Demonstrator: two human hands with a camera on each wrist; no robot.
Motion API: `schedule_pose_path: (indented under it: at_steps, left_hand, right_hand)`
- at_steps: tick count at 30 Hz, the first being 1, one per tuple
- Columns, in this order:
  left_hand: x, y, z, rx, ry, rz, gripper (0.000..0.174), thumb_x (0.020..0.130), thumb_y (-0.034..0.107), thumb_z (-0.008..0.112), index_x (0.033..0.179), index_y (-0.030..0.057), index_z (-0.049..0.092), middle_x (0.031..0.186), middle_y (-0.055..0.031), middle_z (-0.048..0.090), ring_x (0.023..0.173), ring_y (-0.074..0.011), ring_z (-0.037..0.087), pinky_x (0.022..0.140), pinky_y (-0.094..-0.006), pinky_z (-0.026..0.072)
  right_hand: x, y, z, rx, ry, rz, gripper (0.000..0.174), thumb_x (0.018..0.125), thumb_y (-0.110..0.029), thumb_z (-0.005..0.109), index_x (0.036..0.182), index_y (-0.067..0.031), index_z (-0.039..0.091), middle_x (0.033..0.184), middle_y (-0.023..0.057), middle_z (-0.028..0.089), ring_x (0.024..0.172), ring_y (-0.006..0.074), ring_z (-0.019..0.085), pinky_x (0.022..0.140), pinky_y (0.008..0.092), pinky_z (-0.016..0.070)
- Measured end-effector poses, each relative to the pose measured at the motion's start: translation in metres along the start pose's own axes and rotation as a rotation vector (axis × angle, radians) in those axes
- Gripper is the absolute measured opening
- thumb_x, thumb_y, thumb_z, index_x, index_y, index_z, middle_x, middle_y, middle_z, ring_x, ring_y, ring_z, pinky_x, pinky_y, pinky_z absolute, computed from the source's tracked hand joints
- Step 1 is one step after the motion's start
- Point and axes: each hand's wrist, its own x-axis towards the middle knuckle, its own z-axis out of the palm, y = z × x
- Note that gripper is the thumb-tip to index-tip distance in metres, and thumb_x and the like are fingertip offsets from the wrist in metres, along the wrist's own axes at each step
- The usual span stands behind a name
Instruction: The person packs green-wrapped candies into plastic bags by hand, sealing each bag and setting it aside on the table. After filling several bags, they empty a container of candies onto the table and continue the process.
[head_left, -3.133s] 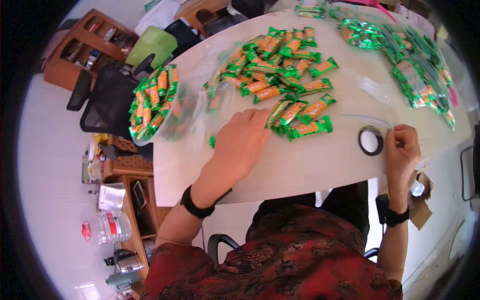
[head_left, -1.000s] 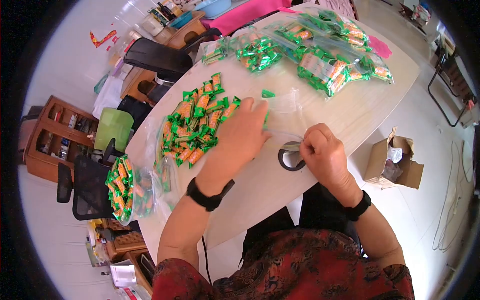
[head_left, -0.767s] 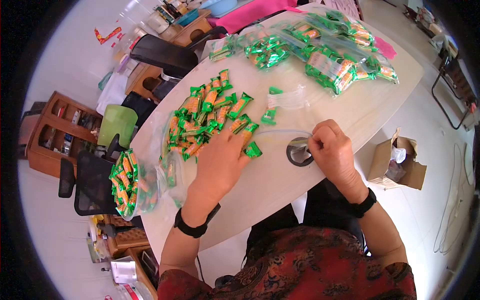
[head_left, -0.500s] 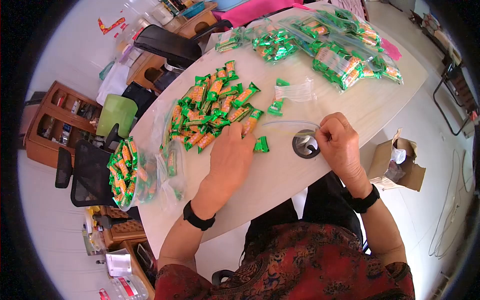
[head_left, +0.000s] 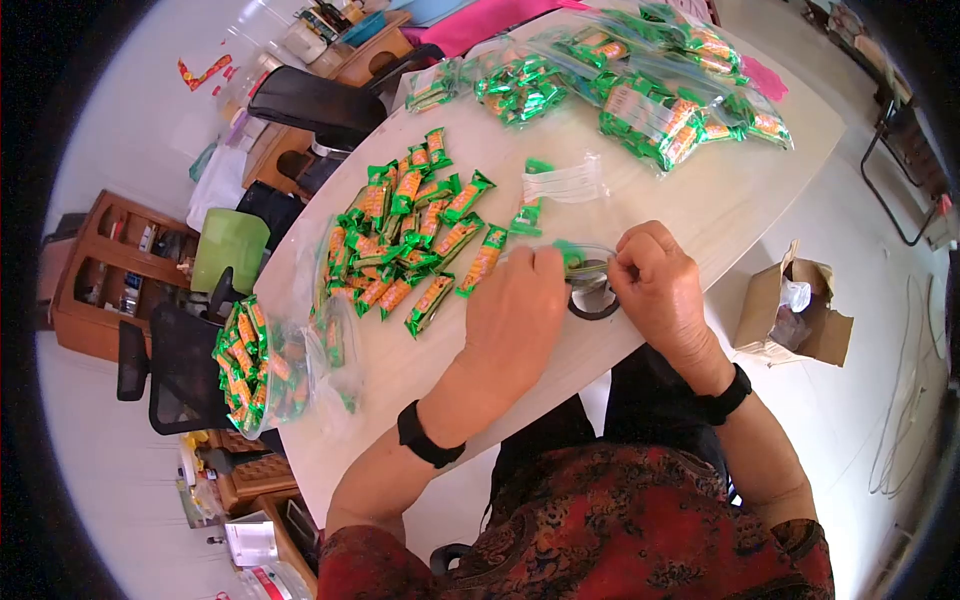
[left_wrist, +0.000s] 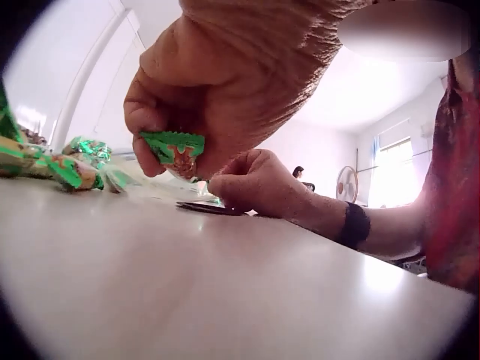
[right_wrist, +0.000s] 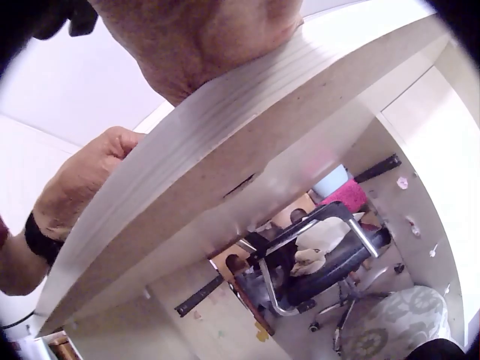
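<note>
My left hand point(head_left: 515, 320) is at the mouth of a clear zip bag point(head_left: 600, 190), gripping a small green-and-orange wrapped snack point(left_wrist: 180, 156) whose crimped end sticks out below the fingers in the left wrist view. My right hand point(head_left: 662, 295) pinches the bag's near edge between thumb and curled fingers. Further in, a green snack packet point(head_left: 525, 216) shows through the bag's plastic. A black tape roll point(head_left: 594, 312) lies under the bag's edge, between the hands. Left of them spreads a loose pile of the same wrapped snacks point(head_left: 410, 225).
Filled clear bags of snacks point(head_left: 650, 120) crowd the table's far side. At its left edge sits a clear bag point(head_left: 290, 375) full of snacks. A cardboard box point(head_left: 795, 310) stands on the floor at right. Black chairs point(head_left: 320, 105) flank the table.
My left hand went from the bag to the snack pile, then came back right to the bag's mouth with a wrapped snack. My right hand keeps hold of the bag's edge. The head view has turned.
</note>
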Motion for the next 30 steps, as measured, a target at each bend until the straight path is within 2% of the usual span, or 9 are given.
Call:
schedule_pose_path:
  at_steps: [2, 4, 8, 10, 12, 14, 18, 26, 30]
  left_hand:
    - [0.014, 0.003, 0.003, -0.021, -0.033, -0.071, 0.03, 0.078, 0.015, 0.072, 0.097, 0.0022, 0.053, 0.097, -0.0141, 0.053, 0.076, -0.0323, 0.062, 0.061, -0.0409, 0.0514]
    - [0.025, 0.003, 0.005, -0.107, 0.045, -0.108, 0.034, 0.078, 0.014, 0.073, 0.1, 0.0013, 0.051, 0.113, -0.0189, 0.05, 0.084, -0.0359, 0.062, 0.066, -0.0426, 0.0524]
    - [0.024, 0.0, -0.005, -0.215, 0.007, -0.074, 0.037, 0.076, 0.013, 0.074, 0.103, 0.0002, 0.051, 0.127, -0.0223, 0.045, 0.097, -0.04, 0.059, 0.075, -0.045, 0.0517]
    - [0.014, 0.002, -0.022, -0.255, -0.105, -0.007, 0.043, 0.074, 0.011, 0.074, 0.108, -0.0001, 0.051, 0.135, -0.0234, 0.04, 0.107, -0.0422, 0.054, 0.082, -0.0465, 0.0495]
    - [0.016, 0.002, -0.022, -0.208, -0.155, -0.049, 0.05, 0.07, 0.009, 0.076, 0.112, 0.0003, 0.051, 0.135, -0.0225, 0.042, 0.111, -0.0406, 0.052, 0.087, -0.045, 0.0474]
    - [0.019, -0.007, -0.016, -0.12, -0.02, 0.153, 0.057, 0.066, 0.007, 0.078, 0.116, 0.0014, 0.051, 0.13, -0.0213, 0.046, 0.113, -0.0388, 0.051, 0.092, -0.0452, 0.0444]
    - [0.044, -0.014, -0.006, -0.276, 0.034, 0.215, 0.06, 0.064, 0.005, 0.079, 0.118, 0.003, 0.052, 0.125, -0.0185, 0.051, 0.113, -0.0367, 0.051, 0.094, -0.0453, 0.042]
    - [0.066, -0.024, 0.021, -0.197, 0.0, 0.359, 0.043, 0.065, 0.006, 0.076, 0.105, 0.011, 0.062, 0.116, -0.0119, 0.056, 0.107, -0.0342, 0.054, 0.085, -0.0438, 0.0439]
    - [0.068, -0.029, 0.021, -0.1, -0.032, 0.286, 0.042, 0.064, 0.005, 0.075, 0.103, 0.0133, 0.063, 0.116, -0.0113, 0.056, 0.105, -0.0333, 0.054, 0.084, -0.0442, 0.0441]
  right_hand:
    - [-0.001, 0.001, 0.0, 0.008, -0.005, 0.005, 0.014, 0.076, 0.0, 0.065, 0.075, -0.0025, 0.051, 0.081, 0.0132, 0.055, 0.063, 0.0353, 0.059, 0.055, 0.0412, 0.0508]
    - [0.0, 0.002, 0.001, 0.017, -0.016, 0.0, 0.013, 0.076, -0.001, 0.064, 0.077, -0.0026, 0.051, 0.082, 0.0134, 0.055, 0.063, 0.0354, 0.059, 0.055, 0.0416, 0.0514]
    - [-0.001, 0.004, 0.0, 0.006, -0.025, 0.025, 0.013, 0.077, -0.002, 0.064, 0.078, -0.0028, 0.052, 0.083, 0.0132, 0.055, 0.063, 0.0354, 0.06, 0.056, 0.042, 0.0519]
    - [-0.001, 0.005, -0.001, 0.027, -0.026, -0.032, 0.012, 0.076, -0.002, 0.064, 0.079, -0.0029, 0.052, 0.084, 0.013, 0.055, 0.064, 0.0352, 0.06, 0.056, 0.0423, 0.0522]
    - [-0.002, 0.004, -0.002, 0.024, -0.029, -0.007, 0.012, 0.076, -0.002, 0.064, 0.079, -0.0028, 0.052, 0.084, 0.0128, 0.056, 0.065, 0.035, 0.06, 0.057, 0.0423, 0.0524]
    - [-0.002, 0.003, -0.002, 0.034, -0.06, -0.005, 0.013, 0.076, -0.002, 0.064, 0.079, -0.0028, 0.052, 0.085, 0.0126, 0.056, 0.066, 0.0348, 0.06, 0.057, 0.0423, 0.0525]
    - [-0.001, 0.004, -0.002, 0.026, -0.062, -0.019, 0.013, 0.075, -0.002, 0.064, 0.079, -0.0027, 0.052, 0.084, 0.0124, 0.055, 0.067, 0.0342, 0.06, 0.058, 0.0421, 0.0525]
    - [-0.001, 0.005, -0.001, 0.021, -0.067, -0.034, 0.013, 0.074, -0.001, 0.065, 0.078, -0.0025, 0.052, 0.083, 0.0122, 0.055, 0.066, 0.0339, 0.06, 0.057, 0.0416, 0.0526]
    - [-0.001, 0.006, -0.001, 0.004, -0.064, -0.037, 0.013, 0.073, 0.0, 0.065, 0.078, -0.0023, 0.053, 0.082, 0.0125, 0.055, 0.065, 0.0339, 0.06, 0.057, 0.0414, 0.0524]
